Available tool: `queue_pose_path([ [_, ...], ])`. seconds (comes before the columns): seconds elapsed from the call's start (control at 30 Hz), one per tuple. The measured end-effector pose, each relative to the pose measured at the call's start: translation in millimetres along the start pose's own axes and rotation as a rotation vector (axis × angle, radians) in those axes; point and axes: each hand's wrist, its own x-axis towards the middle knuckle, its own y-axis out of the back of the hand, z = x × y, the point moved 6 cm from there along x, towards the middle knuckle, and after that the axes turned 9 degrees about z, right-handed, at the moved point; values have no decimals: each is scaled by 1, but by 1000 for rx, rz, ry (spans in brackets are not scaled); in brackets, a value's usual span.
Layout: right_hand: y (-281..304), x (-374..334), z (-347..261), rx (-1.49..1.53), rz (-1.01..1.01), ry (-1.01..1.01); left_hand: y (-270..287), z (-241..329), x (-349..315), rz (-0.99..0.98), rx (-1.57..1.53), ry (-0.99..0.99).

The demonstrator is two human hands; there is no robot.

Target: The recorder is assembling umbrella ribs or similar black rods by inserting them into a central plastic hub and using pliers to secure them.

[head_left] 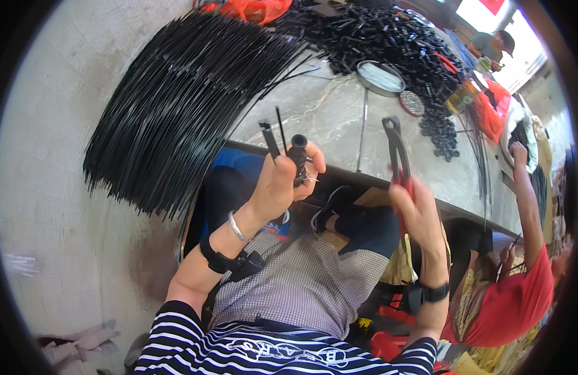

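My left hand (281, 181) is closed around several black pieces above the near edge of the table. Among them are a round-mouthed black plastic fitting (298, 150), a flat dark strip (269, 139) and a thin black rod (280, 125). A fine pale wire end (311, 180) sticks out by the fingers. Gripped in my right hand (416, 209) is a pair of dark pliers (396, 147) with red handles, pointing up and away from me. The tool is apart from the pieces in my left hand. My palms hide parts of what I hold.
Long black rods (182, 100) lie in a big stack at left. Small black parts (389, 37) heap across the far side of the grey table (326, 119). Nearby are a round metal tin (381, 78) and a red-rimmed dish (412, 104). A person in red (508, 300) works at right; another sits farther back.
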Motion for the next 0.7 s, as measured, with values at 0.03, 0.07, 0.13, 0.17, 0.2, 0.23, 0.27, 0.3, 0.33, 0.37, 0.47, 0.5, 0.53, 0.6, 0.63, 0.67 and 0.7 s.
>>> queue_pose_path([
  [0.03, -11, -18, -10, 119, -85, -48, 3, -3, 0, 17, -3, 11],
  [0.07, -23, -29, -16, 96, -151, 61, 7, -5, -2, 43, 22, 21],
  [0.13, -41, -47, -28, 50, -279, 139, 9, -12, -1, 61, 51, 52],
  [0.17, -50, -51, -28, 1, -347, 148, 10, -12, -2, 66, 48, 64],
  [0.2, -54, -53, -28, -34, -356, 189, 9, -10, -3, 67, 78, 51],
  [0.23, -58, -55, -29, -68, -365, 231, 9, -9, -3, 67, 108, 36],
  [0.27, -61, -56, -30, -66, -368, 224, 11, -10, -3, 63, 117, 43],
  [0.3, -61, -55, -35, -110, -325, 276, 11, -10, -4, 66, 115, 48],
  [0.33, -61, -55, -39, -155, -282, 329, 12, -9, -5, 73, 130, 57],
  [0.37, -63, -56, -39, -155, -285, 327, 12, -8, -5, 80, 144, 65],
  [0.47, -63, -58, -42, -176, -175, 365, 14, -11, -8, 103, 158, 73],
  [0.5, -63, -58, -42, -202, -153, 384, 15, -11, -9, 115, 162, 63],
  [0.53, -64, -59, -43, -228, -130, 402, 16, -10, -10, 118, 164, 63],
  [0.6, -64, -59, -45, -252, -119, 413, 16, -10, -12, 81, 191, 79],
  [0.63, -63, -59, -45, -275, -105, 422, 17, -9, -13, 79, 190, 79],
  [0.67, -62, -60, -46, -275, -104, 421, 17, -8, -14, 71, 182, 92],
  [0.7, -62, -60, -47, -310, -106, 412, 16, -8, -14, 63, 175, 104],
])
